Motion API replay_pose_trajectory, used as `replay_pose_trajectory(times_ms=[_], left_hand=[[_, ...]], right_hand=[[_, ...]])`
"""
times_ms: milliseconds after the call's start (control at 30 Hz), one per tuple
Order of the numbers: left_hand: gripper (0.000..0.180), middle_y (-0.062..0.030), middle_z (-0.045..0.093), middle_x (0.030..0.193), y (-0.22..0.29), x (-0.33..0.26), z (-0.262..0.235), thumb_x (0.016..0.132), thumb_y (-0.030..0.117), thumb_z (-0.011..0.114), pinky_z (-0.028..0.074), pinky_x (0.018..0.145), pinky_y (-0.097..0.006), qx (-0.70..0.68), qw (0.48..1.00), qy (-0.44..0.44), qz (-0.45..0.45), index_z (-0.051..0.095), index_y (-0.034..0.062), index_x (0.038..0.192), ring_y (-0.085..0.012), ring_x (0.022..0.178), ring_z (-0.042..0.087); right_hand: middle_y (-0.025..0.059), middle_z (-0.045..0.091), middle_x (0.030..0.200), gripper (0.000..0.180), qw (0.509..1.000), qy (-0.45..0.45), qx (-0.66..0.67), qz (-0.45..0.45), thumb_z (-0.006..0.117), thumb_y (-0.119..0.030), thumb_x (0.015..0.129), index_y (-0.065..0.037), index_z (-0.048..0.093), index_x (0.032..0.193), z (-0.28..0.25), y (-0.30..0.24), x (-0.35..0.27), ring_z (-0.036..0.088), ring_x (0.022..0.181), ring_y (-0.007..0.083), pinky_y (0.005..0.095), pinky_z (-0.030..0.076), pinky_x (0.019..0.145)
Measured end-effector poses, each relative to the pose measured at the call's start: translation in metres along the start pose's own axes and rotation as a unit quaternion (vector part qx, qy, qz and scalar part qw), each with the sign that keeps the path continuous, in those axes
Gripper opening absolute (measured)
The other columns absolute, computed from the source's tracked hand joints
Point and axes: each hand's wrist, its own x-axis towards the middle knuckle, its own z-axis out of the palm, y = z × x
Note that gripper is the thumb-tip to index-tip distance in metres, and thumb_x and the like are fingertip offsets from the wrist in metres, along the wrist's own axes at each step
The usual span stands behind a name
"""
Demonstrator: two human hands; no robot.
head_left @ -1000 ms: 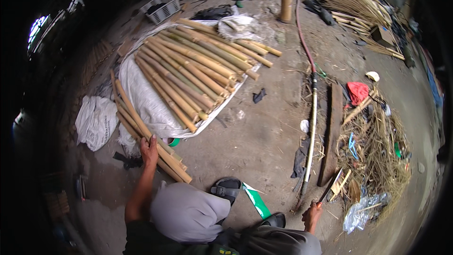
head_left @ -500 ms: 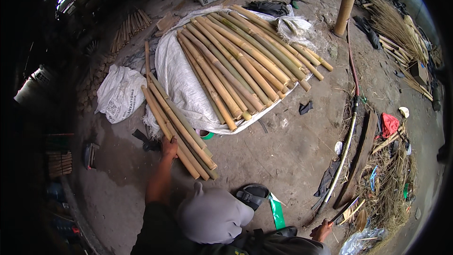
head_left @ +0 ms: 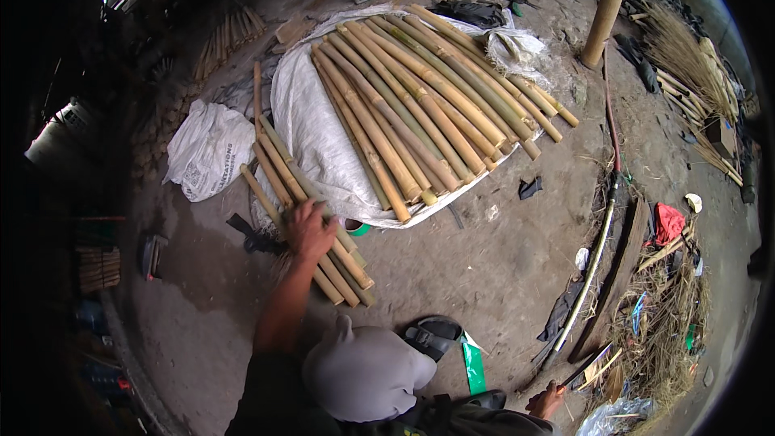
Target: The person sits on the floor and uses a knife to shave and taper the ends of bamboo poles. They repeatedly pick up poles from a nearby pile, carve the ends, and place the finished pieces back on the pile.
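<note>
The left hand [head_left: 311, 228] lies palm-down, fingers spread, on a small bundle of bamboo poles [head_left: 300, 194] lying on the earth floor [head_left: 484, 274]. The fingers press on the tops of the poles rather than closing round any one of them. The bundle runs away from the hand toward the upper left, and its cut ends lie just below and right of the hand. The hand was on the same bundle half a second ago. Since then the view has swung left and come closer, so the poles look larger and sit nearer the middle.

Just past the fingertips begins a white woven sheet [head_left: 315, 129], with a larger row of longer bamboo poles [head_left: 420, 105] laid side by side on it, well right of and beyond the hand. A crumpled white sack [head_left: 208, 149] lies to the hand's left.

The right hand [head_left: 547, 400] is low at the lower right, near a long pale pole [head_left: 593, 262] on the floor. Whether it is apart or clamped on anything I cannot tell. It has barely moved.
</note>
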Motion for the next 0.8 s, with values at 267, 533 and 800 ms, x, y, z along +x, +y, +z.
replay_pose_trajectory(times_ms=[267,533,800], left_hand=[[0.054,0.0029,0.029,0.167,0.005,0.010,0.001,0.086,0.039,0.074,0.009,0.122,-0.071,0.101,0.990,-0.054,-0.087,0.068,0.0202,0.136,-0.0338,0.158,0.013],[0.074,-0.0096,0.040,0.162,0.004,0.037,0.009,0.094,0.032,0.064,-0.002,0.123,-0.069,0.319,0.945,-0.074,0.001,0.036,0.0177,0.160,-0.0343,0.157,0.019],[0.035,-0.0154,0.072,0.112,-0.003,0.062,0.013,0.094,0.020,0.057,0.038,0.110,-0.054,0.115,0.991,0.058,-0.042,0.069,0.0098,0.126,-0.0364,0.117,0.064]], right_hand=[[0.0062,0.041,0.046,0.025,1.000,-0.013,-0.014,0.018,0.057,-0.029,0.100,-0.014,0.038,0.094,-0.013,-0.002,-0.004,0.044,0.028,0.0226,0.0370,0.032,0.025],[0.0054,0.038,0.045,0.025,0.999,-0.019,-0.001,0.032,0.056,-0.029,0.101,-0.015,0.036,0.095,-0.007,0.003,-0.006,0.044,0.028,0.0229,0.0373,0.032,0.024],[0.0070,0.039,0.046,0.024,0.999,-0.019,0.004,0.041,0.056,-0.029,0.099,-0.015,0.036,0.096,-0.014,-0.003,-0.011,0.044,0.028,0.0234,0.0374,0.033,0.024]])
